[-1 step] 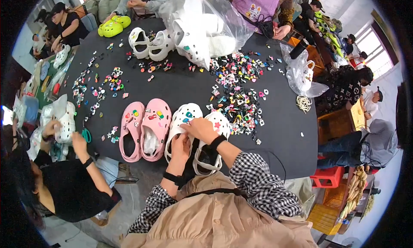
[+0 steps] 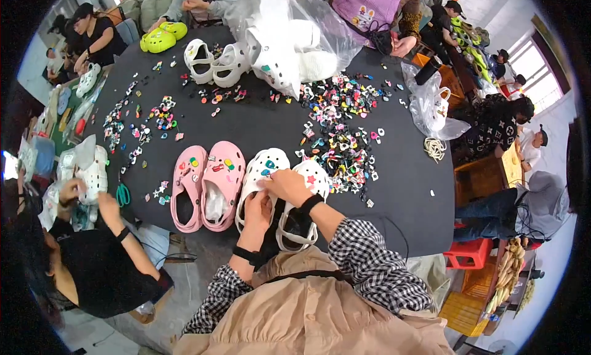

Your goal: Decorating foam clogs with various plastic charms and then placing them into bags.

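Near the middle of the frame, a little below it, two white clogs (image 2: 280, 192) lie side by side on the black table (image 2: 265, 124). The left hand (image 2: 258, 208) rests on the left white clog, fingers bent down onto its top. I cannot tell if it pinches anything. The right hand (image 2: 284, 186) reaches across both clogs, fingers curled, fingertips touching the top of the left one. If it holds a small charm, it is too tiny to see.

Since a moment ago, almost nothing has moved. Both hands stay on the same white clogs, so the work on them goes on.

Just left of them sit two pink clogs (image 2: 206, 184) with little charms stuck in. A big pile of charms (image 2: 341, 143) lies just right of the hands and above. More white clogs (image 2: 215, 59) and a clear bag (image 2: 295, 35) are at the top. Yellow clogs (image 2: 161, 38) sit in the upper left. At the lower left, another person holds a white clog (image 2: 89, 173).
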